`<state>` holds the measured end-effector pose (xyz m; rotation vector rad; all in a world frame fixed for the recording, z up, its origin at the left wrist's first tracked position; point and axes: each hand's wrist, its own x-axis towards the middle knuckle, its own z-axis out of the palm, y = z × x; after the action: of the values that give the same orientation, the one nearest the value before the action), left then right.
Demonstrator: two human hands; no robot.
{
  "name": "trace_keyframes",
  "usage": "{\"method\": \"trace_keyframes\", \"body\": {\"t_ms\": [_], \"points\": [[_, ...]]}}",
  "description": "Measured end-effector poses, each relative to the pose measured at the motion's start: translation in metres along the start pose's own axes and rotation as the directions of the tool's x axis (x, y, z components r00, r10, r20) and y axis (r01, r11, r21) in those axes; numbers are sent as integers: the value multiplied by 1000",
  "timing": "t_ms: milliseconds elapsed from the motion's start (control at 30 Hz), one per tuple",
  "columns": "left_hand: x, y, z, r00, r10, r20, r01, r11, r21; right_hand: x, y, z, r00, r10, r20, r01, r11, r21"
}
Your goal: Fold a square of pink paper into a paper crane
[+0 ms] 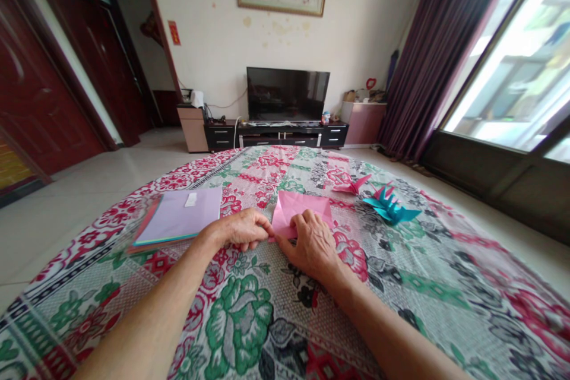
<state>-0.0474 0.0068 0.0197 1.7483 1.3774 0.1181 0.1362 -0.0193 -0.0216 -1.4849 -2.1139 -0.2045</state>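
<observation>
A square pink paper with crease lines [303,203] lies on the patterned tablecloth in front of me. My left hand [247,229] pinches the paper's near left corner between thumb and fingers. Over the paper's near right part rests my right hand [312,243], its fingers bent on the surface and its thumb reaching toward the near left corner. The hand hides the near right part of the sheet.
Left of my hands is a stack of coloured paper, lilac on top [178,217], bearing a small white piece [191,199]. Folded paper cranes, pink [353,185] and teal [392,209], stand at the right on the round table's cloth [240,320].
</observation>
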Motion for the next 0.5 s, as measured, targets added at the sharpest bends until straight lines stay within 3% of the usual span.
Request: {"method": "trace_keyframes", "body": {"t_ms": [500], "points": [[2, 5, 4, 998, -21, -56, 27, 992, 120, -1, -3, 2, 1000, 22, 20, -21, 999, -38]]}}
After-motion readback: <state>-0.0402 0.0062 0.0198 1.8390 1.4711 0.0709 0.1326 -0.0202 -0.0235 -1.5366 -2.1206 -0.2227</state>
